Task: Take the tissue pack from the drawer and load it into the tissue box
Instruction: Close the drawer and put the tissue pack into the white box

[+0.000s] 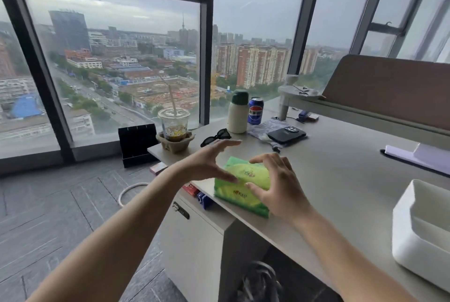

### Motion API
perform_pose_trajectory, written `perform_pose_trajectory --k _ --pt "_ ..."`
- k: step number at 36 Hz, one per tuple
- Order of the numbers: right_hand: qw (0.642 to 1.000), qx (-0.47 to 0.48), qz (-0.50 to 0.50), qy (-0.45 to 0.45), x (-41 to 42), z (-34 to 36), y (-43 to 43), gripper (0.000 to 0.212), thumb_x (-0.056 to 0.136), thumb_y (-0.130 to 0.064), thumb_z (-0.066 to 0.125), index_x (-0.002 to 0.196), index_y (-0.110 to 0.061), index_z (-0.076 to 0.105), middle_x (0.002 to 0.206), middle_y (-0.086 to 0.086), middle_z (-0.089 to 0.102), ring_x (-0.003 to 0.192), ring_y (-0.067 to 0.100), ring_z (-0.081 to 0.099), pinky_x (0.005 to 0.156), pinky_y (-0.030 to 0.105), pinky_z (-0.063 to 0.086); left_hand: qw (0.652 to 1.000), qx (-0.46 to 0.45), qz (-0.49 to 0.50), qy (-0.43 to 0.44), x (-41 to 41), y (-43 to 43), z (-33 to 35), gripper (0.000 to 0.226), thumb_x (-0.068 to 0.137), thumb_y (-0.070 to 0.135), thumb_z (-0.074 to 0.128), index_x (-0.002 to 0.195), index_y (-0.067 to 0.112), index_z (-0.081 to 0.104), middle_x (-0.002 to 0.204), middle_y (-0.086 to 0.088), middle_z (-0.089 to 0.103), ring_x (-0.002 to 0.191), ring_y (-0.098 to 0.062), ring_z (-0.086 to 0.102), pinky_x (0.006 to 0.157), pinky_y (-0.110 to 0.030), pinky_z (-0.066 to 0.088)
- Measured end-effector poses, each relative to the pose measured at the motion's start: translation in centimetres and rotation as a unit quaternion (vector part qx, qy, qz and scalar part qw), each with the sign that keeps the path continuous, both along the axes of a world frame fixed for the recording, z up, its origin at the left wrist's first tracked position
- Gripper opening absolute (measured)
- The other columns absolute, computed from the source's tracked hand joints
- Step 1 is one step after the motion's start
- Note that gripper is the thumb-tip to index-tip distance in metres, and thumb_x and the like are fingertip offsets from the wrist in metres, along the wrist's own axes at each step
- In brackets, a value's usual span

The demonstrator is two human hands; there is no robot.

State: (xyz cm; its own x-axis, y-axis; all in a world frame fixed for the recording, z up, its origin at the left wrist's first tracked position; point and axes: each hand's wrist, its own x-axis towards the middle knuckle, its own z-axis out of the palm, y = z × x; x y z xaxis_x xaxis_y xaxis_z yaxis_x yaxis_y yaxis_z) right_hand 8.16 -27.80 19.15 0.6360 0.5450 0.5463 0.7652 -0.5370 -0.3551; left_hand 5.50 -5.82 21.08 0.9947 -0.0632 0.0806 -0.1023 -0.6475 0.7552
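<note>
A green tissue pack (243, 186) lies flat on the grey desk (341, 180), close to its left front edge. My right hand (277, 187) rests on the pack's right end, fingers curled over the top and thumb pressed on its face. My left hand (207, 162) hovers at the pack's left side with fingers spread and only the thumb touching it. The white tissue box (418, 228) stands open-topped at the desk's right front, apart from both hands. Below the desk edge, the drawer (194, 191) of a white cabinet is open, showing red and blue items.
Behind the pack stand an iced drink cup (174, 123) in a cardboard holder, sunglasses (216, 136), a white bottle (238, 113), a cola can (255, 110) and a dark phone (286, 134). A black box (137, 144) and a cable loop (131, 192) sit on the floor.
</note>
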Motion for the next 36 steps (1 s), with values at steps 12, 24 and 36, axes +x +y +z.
perform_pose_trajectory --k 12,24,36 --pt "0.975 -0.057 0.009 0.214 2.4 -1.2 -2.3 0.097 0.057 -0.042 0.085 0.137 -0.035 0.030 0.127 0.000 0.038 0.113 0.019 0.046 0.101 0.040 0.044 0.977 -0.109 -0.106 0.147 1.6 -0.9 -1.7 0.102 0.064 -0.020 0.076 0.136 0.040 0.034 0.139 -0.001 0.037 0.122 -0.023 0.051 0.092 -0.035 0.056" --pt "0.990 -0.013 -0.019 0.141 4.2 9.2 -13.7 0.093 0.059 -0.043 0.084 0.135 -0.046 0.030 0.125 -0.008 0.035 0.114 0.013 0.045 0.094 0.028 0.044 0.978 -0.113 -0.170 -0.042 4.9 -10.2 6.7 0.095 0.057 0.022 0.089 0.134 0.050 0.043 0.141 0.003 0.046 0.125 -0.024 0.051 0.090 -0.049 0.057" --pt "0.979 -0.043 -0.154 0.128 2.9 11.8 -31.0 0.096 0.058 -0.035 0.088 0.135 -0.050 0.032 0.129 -0.011 0.031 0.118 0.011 0.041 0.096 0.032 0.043 0.955 -0.048 -0.248 -0.155 9.5 -27.4 7.0 0.093 0.067 0.025 0.087 0.142 0.041 0.035 0.139 0.005 0.044 0.122 -0.017 0.048 0.096 -0.043 0.053"
